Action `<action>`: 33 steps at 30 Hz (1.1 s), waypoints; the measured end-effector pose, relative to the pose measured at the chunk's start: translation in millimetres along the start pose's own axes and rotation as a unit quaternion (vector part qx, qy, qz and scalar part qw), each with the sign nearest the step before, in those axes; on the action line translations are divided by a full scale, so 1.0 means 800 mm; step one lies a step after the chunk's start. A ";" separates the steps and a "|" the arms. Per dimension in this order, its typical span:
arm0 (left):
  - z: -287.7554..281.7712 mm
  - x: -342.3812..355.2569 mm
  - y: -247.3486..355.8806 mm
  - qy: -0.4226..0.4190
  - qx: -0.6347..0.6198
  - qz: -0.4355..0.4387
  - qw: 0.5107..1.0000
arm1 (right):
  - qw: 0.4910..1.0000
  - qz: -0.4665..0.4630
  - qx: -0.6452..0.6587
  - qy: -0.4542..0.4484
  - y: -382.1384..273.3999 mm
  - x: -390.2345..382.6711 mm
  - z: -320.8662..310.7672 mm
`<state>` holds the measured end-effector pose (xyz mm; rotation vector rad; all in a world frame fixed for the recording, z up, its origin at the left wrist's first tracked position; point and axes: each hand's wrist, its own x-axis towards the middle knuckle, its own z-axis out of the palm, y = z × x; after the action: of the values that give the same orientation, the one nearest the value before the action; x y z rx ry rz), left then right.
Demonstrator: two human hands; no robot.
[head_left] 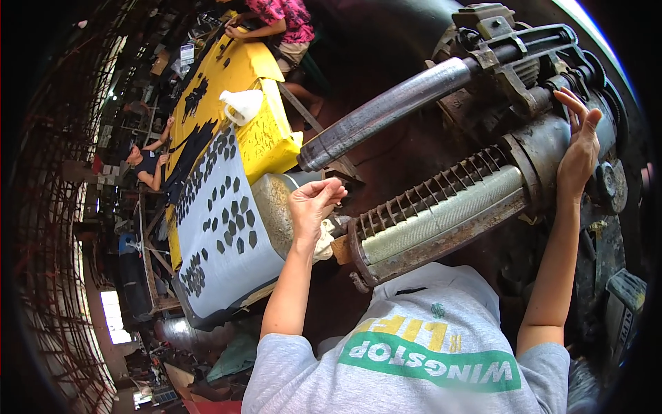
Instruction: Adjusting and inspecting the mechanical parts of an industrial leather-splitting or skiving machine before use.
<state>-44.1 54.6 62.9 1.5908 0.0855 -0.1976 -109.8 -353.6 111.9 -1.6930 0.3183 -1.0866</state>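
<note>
While the machine fills the right side: its far end, at upper right, is a dark tangle of gears and shafts, partly lost in shadow.
Table: yellow-covered, running up the left side; its far end is cluttered and hard to make out.
Shirt: the wearer's, grey, upside down from this view; white letters on a green band, yellow letters above, a small green mark beside them; the lower edge cuts it off.
Cylinder: part of the machine, in front of the wearer's chest, between the forearms; ribbed along its top, with a pale green panel along its near side.
Sheet: grey, spread over the table's near part.
Roller: bare metal, reaching out above the cylinder, well apart from it.
Co-workers: one in a pink patterned shirt, head cut off by the top edge; another, smaller, beyond the table.
Right hand: fingers spread and extended beside the machine's housing; contact is unclear.
Left hand: fingers bent toward the thumb near the cylinder's free end; whether they grip anything, I cannot tell.
Box: at the right, dark lettering on a pale side.
Jug: white, on the table.
Pieces: small, dark, many-sided, scattered across the sheet.
</note>
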 end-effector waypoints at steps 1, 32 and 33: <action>0.003 0.001 0.000 0.029 0.028 0.006 0.999 | 1.000 -0.003 -0.008 -0.003 0.001 0.000 -0.001; -0.020 -0.022 0.040 -0.020 0.205 0.121 0.971 | 0.999 -0.011 0.043 0.013 0.006 0.001 -0.005; -0.014 -0.022 0.043 -0.038 0.226 0.148 0.962 | 0.999 -0.014 0.043 0.013 0.007 0.000 -0.006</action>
<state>-54.5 65.5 100.0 2.0247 -0.2752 -0.0442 -111.8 -359.1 107.0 -1.6131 0.2623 -1.1282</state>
